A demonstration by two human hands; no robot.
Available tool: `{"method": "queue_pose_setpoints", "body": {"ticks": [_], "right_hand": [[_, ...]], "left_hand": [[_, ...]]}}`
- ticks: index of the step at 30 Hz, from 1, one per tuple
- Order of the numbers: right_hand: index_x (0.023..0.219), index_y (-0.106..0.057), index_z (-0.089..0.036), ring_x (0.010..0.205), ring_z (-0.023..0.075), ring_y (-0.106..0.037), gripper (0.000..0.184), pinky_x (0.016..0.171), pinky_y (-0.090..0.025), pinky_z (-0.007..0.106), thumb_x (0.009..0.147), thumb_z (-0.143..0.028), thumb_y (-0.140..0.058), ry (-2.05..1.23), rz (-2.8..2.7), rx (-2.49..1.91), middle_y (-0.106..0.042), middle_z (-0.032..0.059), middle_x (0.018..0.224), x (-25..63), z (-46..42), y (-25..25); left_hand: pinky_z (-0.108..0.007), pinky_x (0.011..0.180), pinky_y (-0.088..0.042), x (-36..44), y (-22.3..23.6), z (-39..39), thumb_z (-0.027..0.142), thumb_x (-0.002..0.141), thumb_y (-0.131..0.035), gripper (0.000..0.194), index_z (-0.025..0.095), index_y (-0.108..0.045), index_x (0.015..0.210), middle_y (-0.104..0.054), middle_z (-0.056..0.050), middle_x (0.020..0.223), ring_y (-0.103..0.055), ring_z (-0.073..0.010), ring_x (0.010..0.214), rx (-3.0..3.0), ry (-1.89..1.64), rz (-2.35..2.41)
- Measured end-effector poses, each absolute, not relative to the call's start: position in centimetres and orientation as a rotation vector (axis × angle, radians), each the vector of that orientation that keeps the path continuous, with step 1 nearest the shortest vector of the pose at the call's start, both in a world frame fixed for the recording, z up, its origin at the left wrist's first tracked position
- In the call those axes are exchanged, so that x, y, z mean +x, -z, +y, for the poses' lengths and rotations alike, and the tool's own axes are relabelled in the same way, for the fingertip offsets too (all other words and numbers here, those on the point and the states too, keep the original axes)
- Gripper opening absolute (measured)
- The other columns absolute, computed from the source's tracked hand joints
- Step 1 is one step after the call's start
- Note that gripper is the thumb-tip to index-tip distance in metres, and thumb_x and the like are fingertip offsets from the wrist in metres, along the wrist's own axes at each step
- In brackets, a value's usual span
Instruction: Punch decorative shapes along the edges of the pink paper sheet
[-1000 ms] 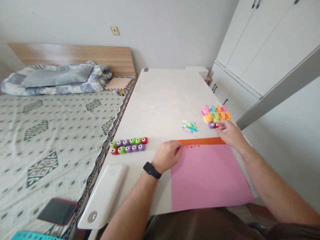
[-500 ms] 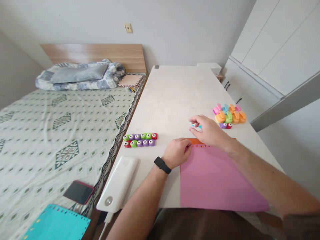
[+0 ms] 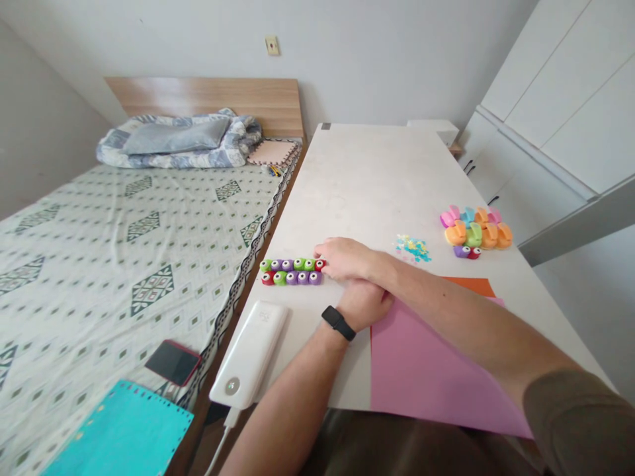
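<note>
My right hand [image 3: 344, 258] reaches left across my other wrist, its fingertips closed around a small red craft punch [image 3: 320, 265] at the right end of the back row. That punch still stands in line with several green and purple punches [image 3: 297, 277]. Beneath the right forearm, my left hand [image 3: 362, 305] lies curled at the upper left corner of the pink paper [image 3: 426, 363]; its thumb shows at the paper's edge, while most fingers are hidden. An orange sheet [image 3: 473, 285] sticks out behind the pink one. Small blue, yellow and pale paper cutouts [image 3: 414, 248] lie scattered beyond the sheets.
Larger colourful punches [image 3: 479, 231] stand at the table's right side, with small purple and red ones in front. A white power bank [image 3: 251, 350] with a cable lies on the left edge. A phone [image 3: 173, 362] and a punched turquoise sheet [image 3: 124, 430] are on the bed.
My right hand has moved left from above the blue cutouts to the red punch, uncovering the cutout pile. My left hand stays at the paper's corner. The view has shifted slightly.
</note>
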State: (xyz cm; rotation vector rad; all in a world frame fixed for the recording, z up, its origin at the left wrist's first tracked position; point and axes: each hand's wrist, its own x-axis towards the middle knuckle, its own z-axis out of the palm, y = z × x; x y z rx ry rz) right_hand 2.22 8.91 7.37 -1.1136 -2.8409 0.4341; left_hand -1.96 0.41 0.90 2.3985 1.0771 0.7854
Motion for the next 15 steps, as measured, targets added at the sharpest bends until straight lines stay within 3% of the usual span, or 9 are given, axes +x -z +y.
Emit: {"method": "queue_pose_setpoints", "body": {"ticks": [10, 15], "right_hand": [[0.096, -0.076, -0.021, 0.088, 0.0224, -0.069, 0.014, 0.07, -0.042, 0.029, 0.09, -0.028, -0.065, -0.5, -2.758, -1.207, -0.078, 0.0083, 0.099, 1.9, 9.1, -7.1], [0.094, -0.076, -0.02, 0.083, 0.0178, -0.067, 0.012, 0.072, -0.044, 0.027, 0.088, -0.021, -0.066, -0.641, -2.552, -1.212, -0.078, 0.0055, 0.096, 4.0, 8.9, -7.8]], "left_hand": [[-0.047, 0.101, -0.057, -1.9, -0.8, 0.6, 0.015, 0.088, -0.056, 0.03, 0.014, -0.071, 0.114, -0.076, -0.013, 0.117, -0.069, -0.0313, 0.114, 2.403, -0.767, 1.042], [-0.04, 0.088, -0.058, -1.9, -1.2, 0.8, 0.013, 0.088, -0.055, 0.024, 0.015, -0.073, 0.105, -0.077, -0.013, 0.11, -0.072, -0.0281, 0.102, 2.388, -0.766, 0.98]]}}
